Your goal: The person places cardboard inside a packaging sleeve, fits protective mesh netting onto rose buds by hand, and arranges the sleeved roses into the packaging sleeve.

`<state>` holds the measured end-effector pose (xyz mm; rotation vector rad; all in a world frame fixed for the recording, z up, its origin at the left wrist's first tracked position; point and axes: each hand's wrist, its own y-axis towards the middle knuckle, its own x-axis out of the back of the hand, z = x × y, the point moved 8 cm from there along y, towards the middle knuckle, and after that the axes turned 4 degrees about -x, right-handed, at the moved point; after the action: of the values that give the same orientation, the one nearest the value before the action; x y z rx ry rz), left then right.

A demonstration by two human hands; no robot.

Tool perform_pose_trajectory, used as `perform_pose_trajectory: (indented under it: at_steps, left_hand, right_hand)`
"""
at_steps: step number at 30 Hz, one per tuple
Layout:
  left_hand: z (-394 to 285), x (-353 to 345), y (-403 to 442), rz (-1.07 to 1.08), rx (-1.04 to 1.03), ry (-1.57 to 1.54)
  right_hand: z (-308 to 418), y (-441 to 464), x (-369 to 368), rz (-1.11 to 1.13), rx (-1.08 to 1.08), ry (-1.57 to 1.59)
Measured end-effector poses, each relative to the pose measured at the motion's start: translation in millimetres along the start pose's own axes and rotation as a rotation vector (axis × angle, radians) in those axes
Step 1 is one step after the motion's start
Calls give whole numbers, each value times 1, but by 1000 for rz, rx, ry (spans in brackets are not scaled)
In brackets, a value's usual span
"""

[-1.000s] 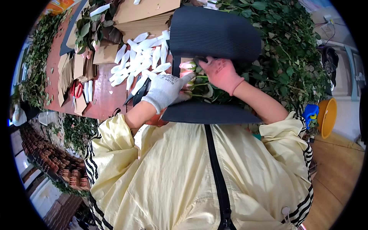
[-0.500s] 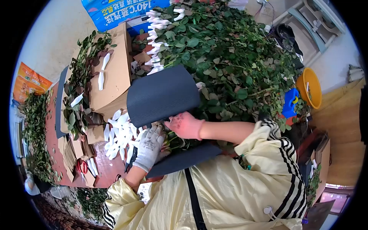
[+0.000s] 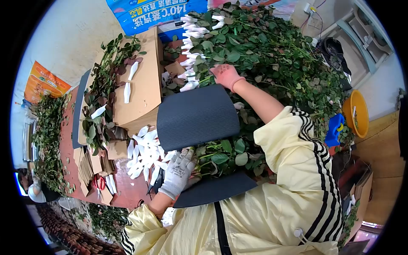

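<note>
My left hand (image 3: 177, 173), in a whitish glove with print, is closed around rose stems at the near left edge of a dark corrugated sheet (image 3: 197, 117). Part of that bunch is hidden under the sheet; green rose leaves (image 3: 221, 157) spread out to its right. A second dark sheet (image 3: 216, 189) lies below, against my jacket. My right hand (image 3: 227, 77), in a pink glove, reaches beyond the corrugated sheet with its fingers stretched toward the row of roses in white net sleeves (image 3: 189, 74). Whether the fingertips touch a stem is unclear.
Loose white net sleeves (image 3: 146, 155) are heaped left of the sheet. Beyond them are a cardboard stack (image 3: 142, 91) with roses on it and red scissors (image 3: 99, 183). Leafy stems (image 3: 272, 55) cover the right side, near a blue tape dispenser (image 3: 334, 129) and yellow basin (image 3: 356, 114).
My right hand has left the near edge of the corrugated sheet and moved away from me to the netted roses. My left hand stays at the bunch. The whole view has shifted slightly.
</note>
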<state>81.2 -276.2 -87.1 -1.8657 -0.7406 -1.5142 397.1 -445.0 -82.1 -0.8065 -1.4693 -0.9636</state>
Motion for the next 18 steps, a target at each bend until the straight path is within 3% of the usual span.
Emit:
perform_pose_trajectory:
  at_steps: [4, 7, 9, 11, 13, 18]
  left_hand:
    - [0, 2, -2, -43, -22, -9]
    - [0, -2, -3, -111, -55, 42]
    - [0, -5, -3, -100, -60, 52]
    - [-1, 3, -3, -76, -26, -38]
    - [-5, 9, -2, -91, -44, -61]
    - [-2, 5, -3, 15, 42, -23]
  right_hand:
    - [6, 7, -77, 142, 125, -272]
    - [19, -9, -31, 319, 94, -212]
    - [1, -17, -15, 285, 100, -256]
    - [-14, -15, 50, -186, 14, -72]
    - [-31, -15, 117, -457, -56, -203]
    - [-128, -24, 272, -799, -257, 63]
